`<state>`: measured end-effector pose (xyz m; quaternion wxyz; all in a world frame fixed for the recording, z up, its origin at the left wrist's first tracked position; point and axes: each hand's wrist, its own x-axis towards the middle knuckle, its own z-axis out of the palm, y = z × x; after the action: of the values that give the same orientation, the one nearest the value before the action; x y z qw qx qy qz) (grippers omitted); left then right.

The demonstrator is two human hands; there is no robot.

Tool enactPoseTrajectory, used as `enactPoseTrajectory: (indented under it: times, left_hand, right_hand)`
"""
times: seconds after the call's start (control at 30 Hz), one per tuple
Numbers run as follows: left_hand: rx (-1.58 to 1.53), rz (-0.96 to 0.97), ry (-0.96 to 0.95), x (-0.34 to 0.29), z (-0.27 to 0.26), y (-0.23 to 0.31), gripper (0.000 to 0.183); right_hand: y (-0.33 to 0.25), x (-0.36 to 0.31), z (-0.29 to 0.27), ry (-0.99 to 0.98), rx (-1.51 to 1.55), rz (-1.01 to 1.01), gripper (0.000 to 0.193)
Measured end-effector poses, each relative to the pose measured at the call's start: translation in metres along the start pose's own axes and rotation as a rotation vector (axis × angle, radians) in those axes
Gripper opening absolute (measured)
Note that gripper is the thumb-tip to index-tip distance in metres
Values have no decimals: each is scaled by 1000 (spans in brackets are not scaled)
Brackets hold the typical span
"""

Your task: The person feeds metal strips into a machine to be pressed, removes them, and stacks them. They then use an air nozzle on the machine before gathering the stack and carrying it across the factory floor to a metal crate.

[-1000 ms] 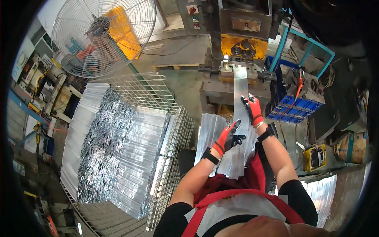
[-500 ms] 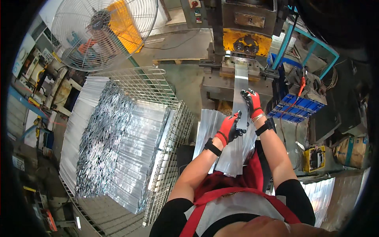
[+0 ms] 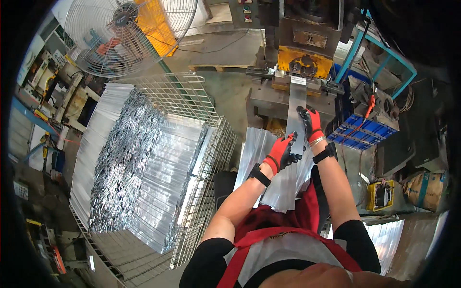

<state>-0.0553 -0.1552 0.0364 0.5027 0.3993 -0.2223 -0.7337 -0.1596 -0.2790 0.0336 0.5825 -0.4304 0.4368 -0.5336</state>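
Note:
A long flat metal strip runs from my hands to the press, its far end at the tooling under the yellow block. My left hand, in a red and black glove, is closed on the strip's near end. Farther up, my right hand, gloved alike, grips the strip's right edge. Below my hands, more loose metal strips lie across my lap, and a fanned pile spreads to their left. The press tooling hides the strip's far tip.
To the left stands a wire mesh cage full of stacked strips. A large fan is behind it. Blue crates with metal parts sit right of the press, near a teal frame. A yellow bin lies farther right.
The press's yellow block and the plate above it have come down toward the strip's far end. Both hands keep their hold on the strip, and the view has shifted slightly.

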Motion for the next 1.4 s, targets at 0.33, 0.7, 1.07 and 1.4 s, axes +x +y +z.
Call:
enactPoseTrajectory:
  times: [0.33,0.7,1.07,1.4]
  left_hand:
    - [323,226,-88,-12,-48,-28,26]
    - [1743,931,290,-105,-11,84,43]
    - [-129,-222,-333,-53,-1,-11,45]
    - [-155,-137,-199,-24,13,13,47]
  right_hand:
    - [3,-17,-25,-110,-219,-205,39]
    - [-86,-109,-36,-577,-1609,-865,35]
    - [-13,-2,-35,-45,13,-153,15]
    - [-6,34,-12,-151,129,30,10]
